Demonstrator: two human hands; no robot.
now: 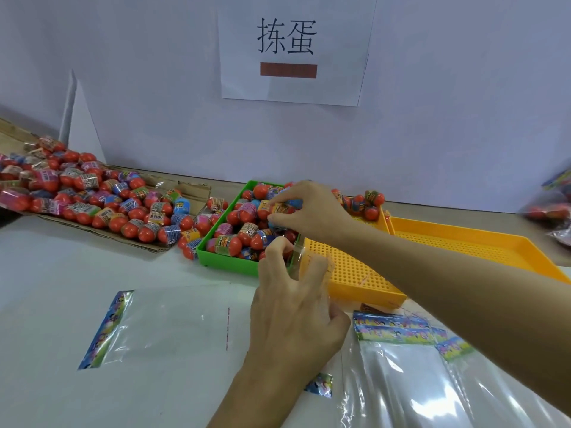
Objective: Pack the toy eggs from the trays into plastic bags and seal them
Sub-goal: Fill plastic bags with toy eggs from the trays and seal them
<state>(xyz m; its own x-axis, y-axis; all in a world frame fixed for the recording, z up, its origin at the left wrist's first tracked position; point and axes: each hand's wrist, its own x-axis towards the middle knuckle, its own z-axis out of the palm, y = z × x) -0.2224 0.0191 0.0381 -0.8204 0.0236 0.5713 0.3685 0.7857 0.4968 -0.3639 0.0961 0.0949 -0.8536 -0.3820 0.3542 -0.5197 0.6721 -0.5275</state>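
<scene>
Head view: right hand (312, 208) pinches an egg (282, 208) over the green tray (228, 261), long axis roughly level, left-right. Left hand (293, 313) grips a clear bag (312, 267) beside the yellow tray (355, 282). Bags (401, 375) lie flat on the white surface (61, 273); wall sign (293, 47) behind.

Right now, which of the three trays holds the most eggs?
The green tray: heaped with eggs, while the two orange trays beside it are nearly bare.

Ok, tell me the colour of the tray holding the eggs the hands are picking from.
Green tray, head view.
</scene>
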